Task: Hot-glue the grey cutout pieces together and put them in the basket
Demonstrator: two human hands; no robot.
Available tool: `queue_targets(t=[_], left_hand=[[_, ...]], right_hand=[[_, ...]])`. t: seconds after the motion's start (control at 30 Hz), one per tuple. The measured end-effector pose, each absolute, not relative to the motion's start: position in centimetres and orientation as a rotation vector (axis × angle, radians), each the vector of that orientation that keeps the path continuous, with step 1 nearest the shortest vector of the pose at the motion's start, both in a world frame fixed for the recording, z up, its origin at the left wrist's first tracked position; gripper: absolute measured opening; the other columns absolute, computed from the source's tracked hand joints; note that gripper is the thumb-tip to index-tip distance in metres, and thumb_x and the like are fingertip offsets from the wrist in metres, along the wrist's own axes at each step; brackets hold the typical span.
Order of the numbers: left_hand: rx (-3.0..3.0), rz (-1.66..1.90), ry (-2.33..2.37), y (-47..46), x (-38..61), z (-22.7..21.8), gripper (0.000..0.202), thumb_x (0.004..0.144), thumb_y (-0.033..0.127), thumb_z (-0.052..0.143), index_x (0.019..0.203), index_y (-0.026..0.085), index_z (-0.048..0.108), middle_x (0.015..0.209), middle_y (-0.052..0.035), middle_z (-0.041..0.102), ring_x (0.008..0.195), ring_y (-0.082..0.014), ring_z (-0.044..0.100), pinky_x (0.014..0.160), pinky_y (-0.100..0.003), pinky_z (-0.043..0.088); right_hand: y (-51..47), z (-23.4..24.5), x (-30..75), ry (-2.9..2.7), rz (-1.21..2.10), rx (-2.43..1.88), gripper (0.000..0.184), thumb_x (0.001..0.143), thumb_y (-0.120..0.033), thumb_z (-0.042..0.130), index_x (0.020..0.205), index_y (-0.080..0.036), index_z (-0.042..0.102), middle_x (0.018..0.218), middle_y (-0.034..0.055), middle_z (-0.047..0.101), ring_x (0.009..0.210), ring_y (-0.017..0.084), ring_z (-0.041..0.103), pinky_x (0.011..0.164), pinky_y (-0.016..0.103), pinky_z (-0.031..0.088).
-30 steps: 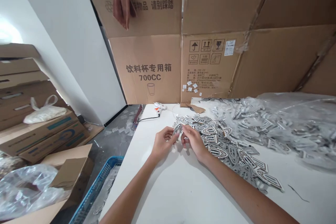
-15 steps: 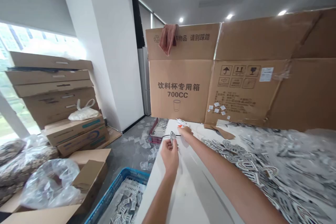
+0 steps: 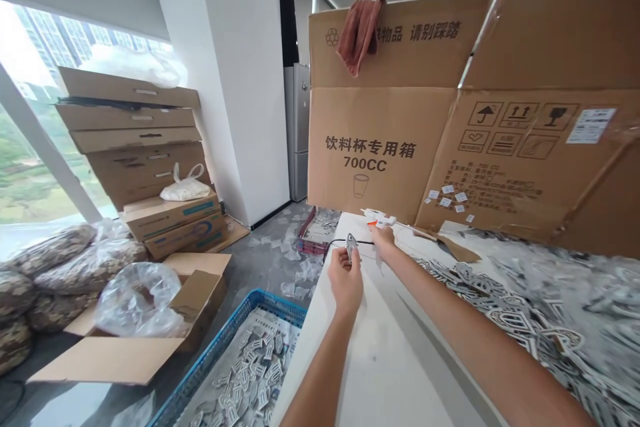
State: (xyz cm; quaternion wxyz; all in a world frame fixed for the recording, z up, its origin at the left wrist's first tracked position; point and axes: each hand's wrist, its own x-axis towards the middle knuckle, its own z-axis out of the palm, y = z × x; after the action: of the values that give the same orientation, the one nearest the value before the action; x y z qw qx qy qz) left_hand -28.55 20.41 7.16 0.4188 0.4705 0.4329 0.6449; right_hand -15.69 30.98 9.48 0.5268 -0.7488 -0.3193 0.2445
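My left hand [image 3: 345, 277] is closed on a small grey and white patch [image 3: 351, 245], held upright above the left part of the white table [image 3: 380, 360]. My right hand [image 3: 383, 237] is stretched out to the far end of the table and rests on a white glue gun [image 3: 378, 217] with an orange tip; its fingers curl over the gun's handle. A black cord [image 3: 334, 244] runs left from the gun. A heap of the same patches [image 3: 505, 307] lies to the right of my right forearm.
Large cardboard boxes [image 3: 390, 127] stand behind the table, a red cloth [image 3: 359, 33] draped over one. On the floor to the left is a blue crate [image 3: 240, 373] with several patches. Stacked cartons [image 3: 145, 147], an open box and plastic bags fill the left.
The view has swung up and left. My right hand left the patch, reached forward and settled on the glue gun. My left hand kept the patch and lifted it.
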Motion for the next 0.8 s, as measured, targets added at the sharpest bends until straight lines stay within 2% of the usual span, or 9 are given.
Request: queue_targets(t=[0.1,0.23,0.33,0.4,0.47,0.6,0.67,0.8], left_hand=[[1.159,1.651,1.089,20.5,-28.6,7.5,0.044,0.094,0.062,0.066,0.104,0.022,0.052,0.085,-0.0063,0.077,0.066,-0.018,0.07,0.065,-0.03,0.054],[1.144,1.702,1.081,20.4,-28.6,8.5,0.043,0.095,0.059,0.065,0.109,0.021,0.049,0.083,-0.0052,0.077,0.06,-0.0161,0.066,0.06,-0.028,0.051],[1.212,1.729,1.058,19.8,-28.5,9.6,0.04,0.096,0.056,0.065,0.106,0.02,0.052,0.083,-0.0053,0.076,0.06,-0.0139,0.063,0.06,-0.026,0.05],[1.274,1.72,1.035,19.3,-28.3,10.4,0.039,0.096,0.056,0.067,0.104,0.02,0.054,0.081,-0.0046,0.075,0.06,-0.0129,0.061,0.06,-0.024,0.048],[1.321,1.677,0.989,18.7,-27.9,11.1,0.04,0.094,0.057,0.068,0.102,0.02,0.056,0.08,-0.0038,0.075,0.059,-0.0125,0.06,0.059,-0.024,0.047],[1.417,1.455,0.859,17.8,-26.9,12.0,0.043,0.091,0.06,0.073,0.098,0.019,0.061,0.076,-0.0025,0.072,0.059,-0.0123,0.059,0.058,-0.024,0.047],[1.439,1.329,0.815,17.4,-26.4,12.1,0.045,0.088,0.06,0.076,0.097,0.018,0.063,0.076,-0.0031,0.072,0.06,-0.0128,0.061,0.059,-0.025,0.049],[1.427,1.186,0.803,17.0,-25.5,11.8,0.048,0.083,0.06,0.082,0.097,0.016,0.068,0.082,-0.0054,0.074,0.064,-0.014,0.064,0.062,-0.027,0.053]], right_hand=[[26.6,10.3,-15.0,-0.741,0.645,-1.477,0.026,0.095,-0.043,0.065,0.108,-0.021,0.058,0.086,0.001,0.068,0.073,0.02,0.071,0.065,0.033,0.06],[19.6,11.0,-13.9,-0.777,0.589,-1.174,0.042,0.083,-0.051,0.07,0.112,-0.026,0.054,0.097,-0.0011,0.07,0.066,0.014,0.062,0.06,0.029,0.054],[14.9,11.5,-12.3,-0.793,0.54,-1.105,0.042,0.08,-0.046,0.073,0.113,-0.024,0.058,0.102,0.0006,0.071,0.06,0.01,0.049,0.054,0.025,0.043],[12.3,12.0,-10.9,-0.788,0.534,-1.076,0.043,0.078,-0.042,0.076,0.114,-0.023,0.062,0.097,0.0001,0.07,0.06,0.01,0.045,0.053,0.025,0.039],[10.3,12.3,-9.4,-0.77,0.571,-1.051,0.044,0.079,-0.044,0.078,0.115,-0.023,0.064,0.087,-0.0021,0.066,0.059,0.011,0.043,0.053,0.025,0.036],[7.5,11.3,-7.4,-0.802,0.762,-1.027,0.043,0.092,-0.061,0.069,0.112,-0.023,0.069,0.062,-0.0063,0.048,0.053,0.012,0.035,0.049,0.026,0.027],[6.8,10.3,-7.2,-0.85,0.809,-1.034,0.047,0.092,-0.066,0.068,0.105,-0.021,0.07,0.058,-0.0067,0.043,0.05,0.011,0.031,0.048,0.027,0.025],[6.0,9.4,-7.9,-0.869,0.765,-1.117,0.052,0.087,-0.071,0.073,0.097,-0.021,0.07,0.065,-0.0049,0.047,0.05,0.009,0.029,0.046,0.027,0.022]])
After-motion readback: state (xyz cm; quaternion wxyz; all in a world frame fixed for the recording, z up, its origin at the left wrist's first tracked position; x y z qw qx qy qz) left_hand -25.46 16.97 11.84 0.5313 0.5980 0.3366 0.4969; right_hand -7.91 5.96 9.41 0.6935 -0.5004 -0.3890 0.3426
